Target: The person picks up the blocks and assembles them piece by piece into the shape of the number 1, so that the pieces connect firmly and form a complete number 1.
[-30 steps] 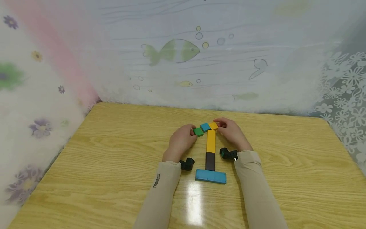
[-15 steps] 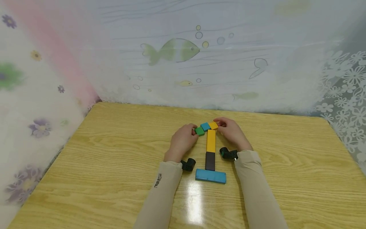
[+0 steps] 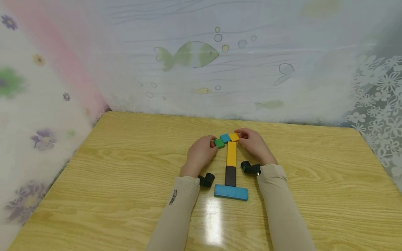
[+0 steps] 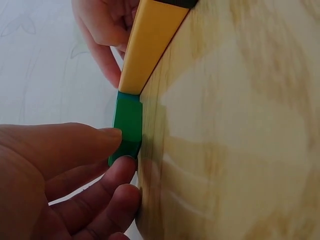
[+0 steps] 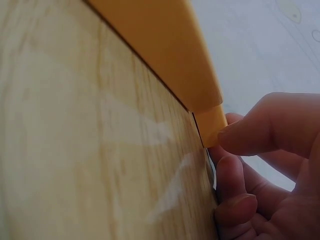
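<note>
On the table, small green (image 3: 219, 143), blue (image 3: 225, 138) and yellow (image 3: 234, 137) blocks form a slanting row, rising toward the right. My left hand (image 3: 202, 153) pinches the green block (image 4: 128, 120) between thumb and fingers at the row's left end. At the other end, my right hand (image 3: 253, 143) holds the small yellow block (image 5: 211, 125), thumb on its near side. A long yellow block (image 3: 231, 153) runs down from the row. Below it come a dark brown block (image 3: 230, 175) and a long blue block (image 3: 231, 192) lying crosswise.
The wooden table (image 3: 132, 174) reaches back to a pale wall covering (image 3: 188, 94) printed with fish. A black wrist camera (image 3: 207, 180) sits at the left wrist, and another black wrist camera (image 3: 249, 168) at the right, both close to the brown block.
My left hand has slid the green block slightly right, up against the small blue block. My right hand stays at the small yellow block.
</note>
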Demonstrator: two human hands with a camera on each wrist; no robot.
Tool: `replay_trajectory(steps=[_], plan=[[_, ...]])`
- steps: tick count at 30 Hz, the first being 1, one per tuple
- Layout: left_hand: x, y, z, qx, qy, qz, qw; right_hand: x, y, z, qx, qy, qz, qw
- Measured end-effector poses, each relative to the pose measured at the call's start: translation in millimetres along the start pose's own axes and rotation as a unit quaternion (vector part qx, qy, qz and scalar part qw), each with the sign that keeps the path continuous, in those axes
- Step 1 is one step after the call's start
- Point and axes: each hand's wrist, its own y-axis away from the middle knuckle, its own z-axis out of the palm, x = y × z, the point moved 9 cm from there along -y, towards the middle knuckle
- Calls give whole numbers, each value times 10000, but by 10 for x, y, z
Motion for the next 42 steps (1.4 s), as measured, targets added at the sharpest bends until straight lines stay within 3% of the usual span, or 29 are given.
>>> replay_trajectory(steps=[42], plan=[[-73, -27, 43, -50, 332, -57, 9994, -16, 24, -11, -24, -64, -8, 10000]])
